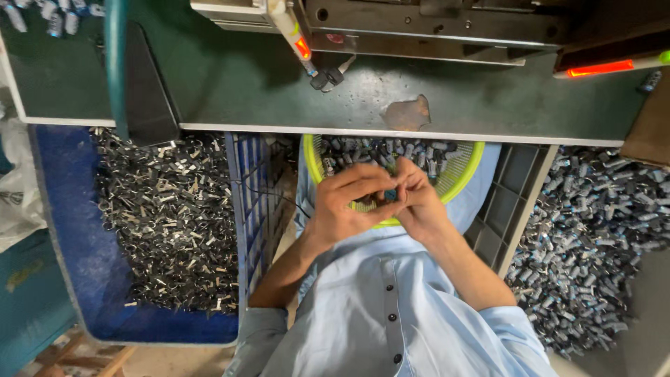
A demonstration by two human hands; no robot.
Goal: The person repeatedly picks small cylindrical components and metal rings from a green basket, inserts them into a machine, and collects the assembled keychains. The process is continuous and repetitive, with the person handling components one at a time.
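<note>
Both hands meet over the lap, above the near rim of one yellow-green mesh basket. Left hand curled, fingertips pinched on a small dark part; right hand also curled, fingers closing on the same part from the other side. Part mostly hidden between fingers, can't tell its exact shape.

Basket sits against the near edge of the green workbench, holding a pile of small grey cylindrical parts, too many to count.

One blue crate to the person's left, below the bench's near edge: heap of flat metal clips, uncountable. One grey crate to the right, with a big heap of grey-blue cylinders beyond it.

On the bench: one worn bare patch near the near edge, machine base along the far edge, two red lights lit. A few cylinders in the far left corner.

Person wears a light blue shirt, sleeves rolled.
</note>
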